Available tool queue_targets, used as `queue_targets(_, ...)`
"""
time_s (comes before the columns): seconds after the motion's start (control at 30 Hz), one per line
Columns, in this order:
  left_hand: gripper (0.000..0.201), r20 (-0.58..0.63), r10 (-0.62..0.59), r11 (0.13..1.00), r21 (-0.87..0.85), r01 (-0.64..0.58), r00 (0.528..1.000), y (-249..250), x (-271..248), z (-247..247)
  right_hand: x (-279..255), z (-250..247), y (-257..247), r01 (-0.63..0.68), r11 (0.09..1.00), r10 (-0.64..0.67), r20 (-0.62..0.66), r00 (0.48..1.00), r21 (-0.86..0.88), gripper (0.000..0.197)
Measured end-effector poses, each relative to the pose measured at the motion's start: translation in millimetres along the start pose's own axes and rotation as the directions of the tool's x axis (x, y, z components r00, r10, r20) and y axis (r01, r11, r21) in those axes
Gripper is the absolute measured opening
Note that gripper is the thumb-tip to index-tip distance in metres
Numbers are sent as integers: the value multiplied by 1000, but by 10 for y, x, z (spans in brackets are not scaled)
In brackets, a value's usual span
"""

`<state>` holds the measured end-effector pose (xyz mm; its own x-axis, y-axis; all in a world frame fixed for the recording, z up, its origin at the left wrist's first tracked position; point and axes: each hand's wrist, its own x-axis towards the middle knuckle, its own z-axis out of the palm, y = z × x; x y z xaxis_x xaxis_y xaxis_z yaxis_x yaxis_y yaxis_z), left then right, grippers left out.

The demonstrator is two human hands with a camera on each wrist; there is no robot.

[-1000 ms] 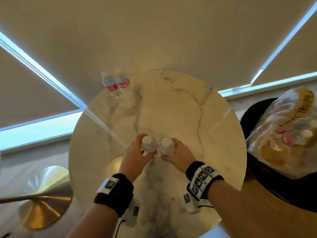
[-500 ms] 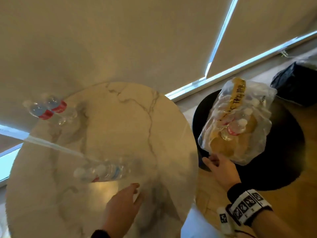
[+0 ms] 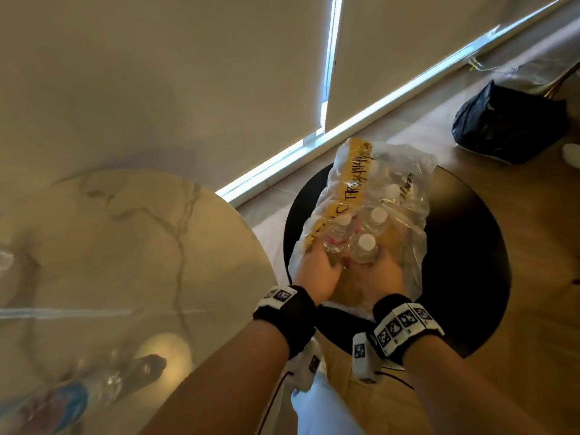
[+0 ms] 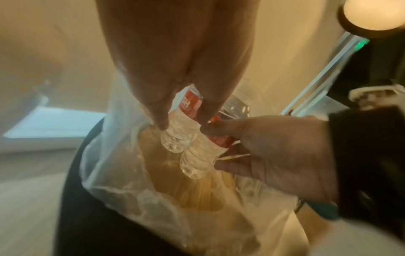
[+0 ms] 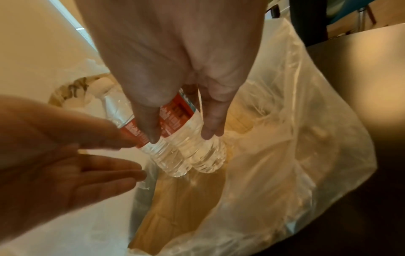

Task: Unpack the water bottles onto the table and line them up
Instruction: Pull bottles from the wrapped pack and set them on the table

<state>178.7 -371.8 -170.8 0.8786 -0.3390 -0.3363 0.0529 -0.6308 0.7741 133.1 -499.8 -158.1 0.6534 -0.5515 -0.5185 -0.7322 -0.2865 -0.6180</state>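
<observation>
A torn clear plastic pack (image 3: 398, 196) of water bottles lies on a black round side table (image 3: 464, 246). Both of my hands are inside its open end. My left hand (image 3: 323, 265) grips a red-labelled water bottle (image 4: 181, 124) between thumb and fingers. My right hand (image 3: 379, 268) grips the water bottle beside it (image 5: 197, 143). Both bottles stand upright with white caps up, touching each other. A third capped bottle (image 3: 378, 216) stands just behind them in the pack. Two blurred bottles (image 3: 62, 400) stand on the marble table (image 3: 125, 246) at the lower left.
The round marble table sits left of the black side table, with a narrow gap between them. A black bag (image 3: 508, 120) lies on the wooden floor at the far right. Closed blinds run along the back.
Both hands let go of two bottles on the marble table, swung right to the pack, and now each grips a bottle there. My view turned right with them.
</observation>
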Motion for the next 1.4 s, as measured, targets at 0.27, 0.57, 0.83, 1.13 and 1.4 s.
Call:
queue_targets(0.27, 35, -178, 217, 973, -39, -227, 960, 174, 419, -6, 64, -128, 139, 98, 995, -96, 61, 993, -30, 57)
queue_targets(0.57, 69, 18, 183, 974, -141, -179, 983, 485, -520, -433, -614, -569, -14, 296, 948, -278, 152, 949, -116, 47)
queue_targets(0.83, 63, -167, 59, 980, -177, -89, 984, -134, -2130, -1168, -1895, -188, -160, 539, 839, -470, 399, 787, -74, 47)
queue_targets(1.13, 55, -464, -288, 954, -216, 208, 838, -1571, -3910, -1909, -3278, 1572, -157, 643, 766, -464, 683, 563, -10, 55)
queue_targets(1.4, 52, -540, -362, 923, -322, 211, 760, -2131, -4185, -2357, -3771, 2412, -342, 629, 777, -510, 615, 602, 29, 55)
